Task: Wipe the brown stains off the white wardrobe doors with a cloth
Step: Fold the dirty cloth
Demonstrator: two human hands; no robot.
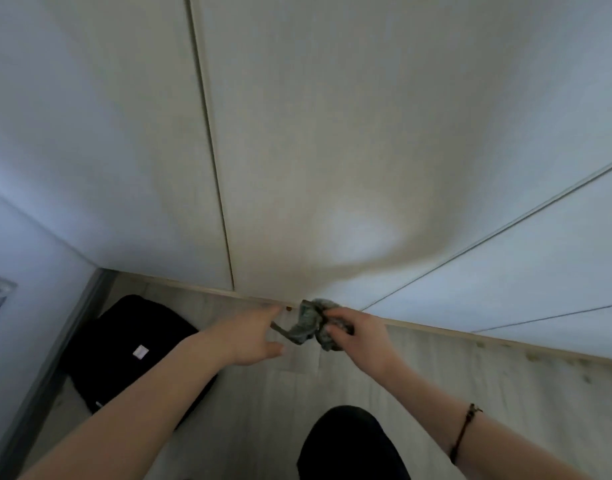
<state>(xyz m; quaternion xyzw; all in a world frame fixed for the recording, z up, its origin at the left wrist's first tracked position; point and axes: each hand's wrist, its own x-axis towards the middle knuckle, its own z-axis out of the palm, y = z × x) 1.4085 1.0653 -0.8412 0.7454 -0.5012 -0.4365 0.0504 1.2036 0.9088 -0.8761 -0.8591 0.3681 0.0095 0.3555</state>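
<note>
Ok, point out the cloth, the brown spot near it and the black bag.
cloth (306, 325): head view, middle of the crumpled grey fabric.
brown spot (289, 309): head view, centre of the small mark.
black bag (124, 341): head view, middle of its top face.

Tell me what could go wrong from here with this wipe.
1. The cloth is bunched in the right hand, a loose end trailing toward the left hand; wadded like that, it may smear the brown spot rather than lift it.
2. That spot sits at the wardrobe bottom edge, by the floor, so the cloth could drag there and pick up dirt.
3. The black bag lies close under the left forearm and might get bumped.
</note>
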